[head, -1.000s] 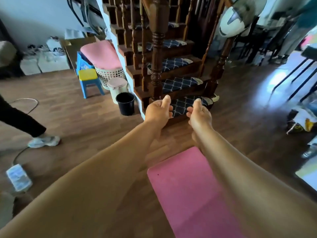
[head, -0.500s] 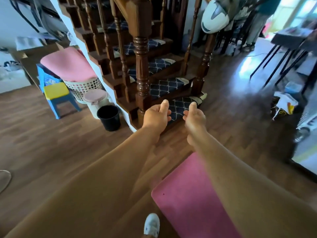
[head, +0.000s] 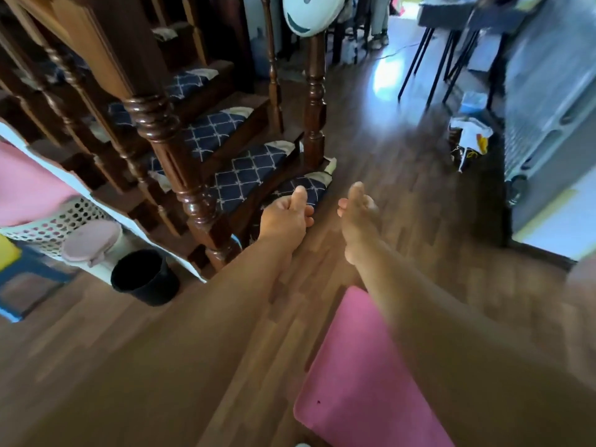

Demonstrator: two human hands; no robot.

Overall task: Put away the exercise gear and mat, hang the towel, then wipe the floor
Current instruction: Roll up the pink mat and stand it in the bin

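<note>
Black bucket (head: 145, 277) apparently empty; white basket (head: 48, 225) holds pink cloth (head: 29, 188).

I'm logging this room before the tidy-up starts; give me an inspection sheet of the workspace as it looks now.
Surface: wooden floor, bare apart from what is listed.
Job's things: pink mat lies unrolled on the floor; no towel or other gear seen.
Clutter: black bucket, white basket and lidded bin by the staircase; a bag on the floor further off.
Grippers: left hand and right hand stretched forward as fists, thumbs up, holding nothing.
Cables: a thin cord on the far floor.
Surroundings: helmet on the stair post, table legs beyond.
</note>
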